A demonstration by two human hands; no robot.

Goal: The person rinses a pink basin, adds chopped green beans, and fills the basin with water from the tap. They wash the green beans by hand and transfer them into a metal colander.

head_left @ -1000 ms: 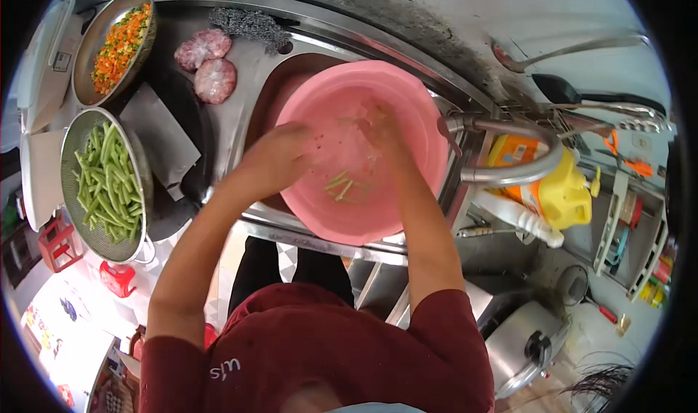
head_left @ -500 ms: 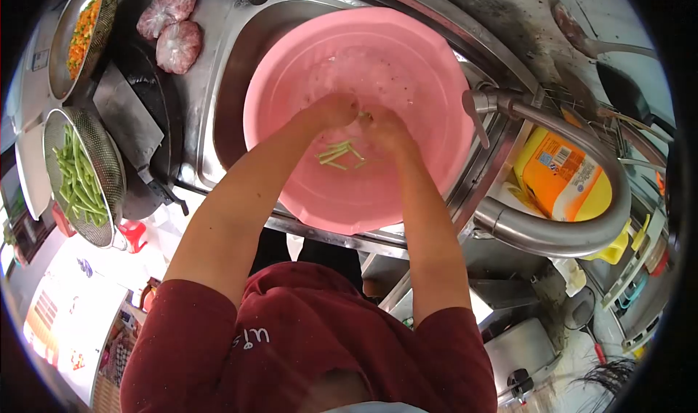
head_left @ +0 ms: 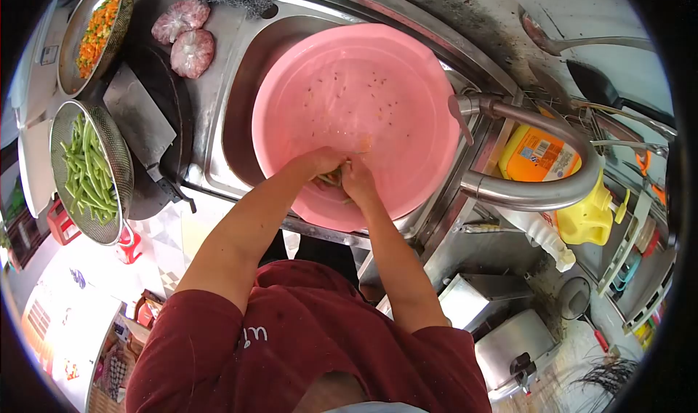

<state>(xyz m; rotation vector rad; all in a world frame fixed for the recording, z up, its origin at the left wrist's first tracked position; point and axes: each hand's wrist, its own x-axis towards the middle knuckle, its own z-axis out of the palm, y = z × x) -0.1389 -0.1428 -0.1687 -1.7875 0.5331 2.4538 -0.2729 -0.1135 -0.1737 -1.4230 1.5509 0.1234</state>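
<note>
Over the near side of a pink basin [head_left: 429, 162], my hands are close together. Closed fingers of my left hand [head_left: 324, 162] and my right hand [head_left: 357, 181] meet at what looks like a green bean, largely hidden by them. Just below, between the hands, several cut green bean pieces [head_left: 331, 178] show partly. The basin holds water with small dark specks in it. At the left, a metal strainer [head_left: 123, 167] holds a pile of whole green beans [head_left: 89, 169].
The basin sits in a steel sink [head_left: 233, 133], with the faucet [head_left: 538, 195] arching on the right. A cleaver [head_left: 139, 115] lies on a dark round board, left. Two bagged meat lumps [head_left: 193, 53], a strainer of diced vegetables [head_left: 99, 35] and yellow bottles [head_left: 585, 213] stand around.
Both hands have moved toward me, to the near side of the basin. The bean pieces seen loose in the water before are now partly covered by my hands. The view has shifted slightly.
</note>
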